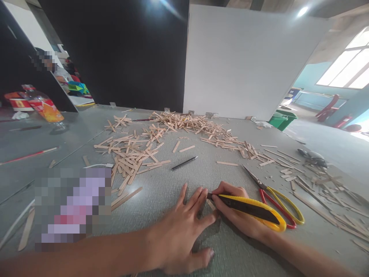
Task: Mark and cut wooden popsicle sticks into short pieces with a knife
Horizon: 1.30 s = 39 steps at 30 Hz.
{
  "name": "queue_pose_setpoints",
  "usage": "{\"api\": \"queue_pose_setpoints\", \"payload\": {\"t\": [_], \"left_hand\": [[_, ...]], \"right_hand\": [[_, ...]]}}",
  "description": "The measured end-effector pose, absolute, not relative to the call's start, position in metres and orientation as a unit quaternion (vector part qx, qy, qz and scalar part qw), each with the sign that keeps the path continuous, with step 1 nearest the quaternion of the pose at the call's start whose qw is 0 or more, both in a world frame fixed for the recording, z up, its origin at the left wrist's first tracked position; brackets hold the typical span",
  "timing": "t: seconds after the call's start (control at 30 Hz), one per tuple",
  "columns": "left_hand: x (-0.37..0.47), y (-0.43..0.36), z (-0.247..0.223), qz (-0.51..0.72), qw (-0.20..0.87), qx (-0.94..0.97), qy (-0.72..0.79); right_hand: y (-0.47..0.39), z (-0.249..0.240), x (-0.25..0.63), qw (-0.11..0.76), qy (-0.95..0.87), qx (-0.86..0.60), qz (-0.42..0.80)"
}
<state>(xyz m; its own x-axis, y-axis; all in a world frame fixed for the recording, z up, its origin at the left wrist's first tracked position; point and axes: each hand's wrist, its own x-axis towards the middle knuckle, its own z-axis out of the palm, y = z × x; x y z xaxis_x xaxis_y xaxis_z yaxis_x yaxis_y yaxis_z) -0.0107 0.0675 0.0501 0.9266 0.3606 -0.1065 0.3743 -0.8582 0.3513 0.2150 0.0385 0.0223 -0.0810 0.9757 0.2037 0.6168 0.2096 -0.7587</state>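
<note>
Fingers of my right hand (236, 218) are closed around the front part of a yellow and black cutter (250, 209), with the index finger and the thumb near its dark tip. The cutter is tilted across this hand, its rounded yellow end pointing back toward the forearm. My left hand (184, 227) is open, palm down, with the thumb and the little finger apart from the others. Its fingertips are just beside the tip of the cutter. One small wooden stick (211, 204) is lying on the grey table (201, 179) between my two hands; how firmly the left fingers press it, I cannot tell.

Just beyond the right hand I see the scissors (260, 184), with one red handle and one yellow handle, their blades pointing away from me. A black pen (184, 163) is lying ahead of the left hand. Farther away, many loose wooden sticks (129, 159) make a curved heap in front of a black panel (129, 57) and a white panel (239, 61). On the far left, one bottle (46, 107) with an orange label is on the table.
</note>
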Motion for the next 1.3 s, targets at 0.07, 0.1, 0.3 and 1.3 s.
{"api": "queue_pose_setpoints", "payload": {"t": [0.07,0.1,0.3,1.3], "left_hand": [[-0.0104,0.0674,0.0508,-0.023,0.187,0.964,0.19],[-0.0103,0.0674,0.0509,-0.022,0.189,0.963,0.19],[-0.0107,0.0683,0.0491,-0.007,0.206,0.96,0.187],[-0.0102,0.0693,0.0529,-0.032,0.204,0.962,0.18]], "right_hand": [[0.0386,0.0227,0.2148,0.36,-0.69,-0.575,0.252],[0.0387,0.0228,0.2148,0.36,-0.689,-0.574,0.255],[0.0383,0.0227,0.2145,0.357,-0.687,-0.579,0.255],[0.0364,0.0199,0.2134,0.364,-0.688,-0.581,0.239]]}}
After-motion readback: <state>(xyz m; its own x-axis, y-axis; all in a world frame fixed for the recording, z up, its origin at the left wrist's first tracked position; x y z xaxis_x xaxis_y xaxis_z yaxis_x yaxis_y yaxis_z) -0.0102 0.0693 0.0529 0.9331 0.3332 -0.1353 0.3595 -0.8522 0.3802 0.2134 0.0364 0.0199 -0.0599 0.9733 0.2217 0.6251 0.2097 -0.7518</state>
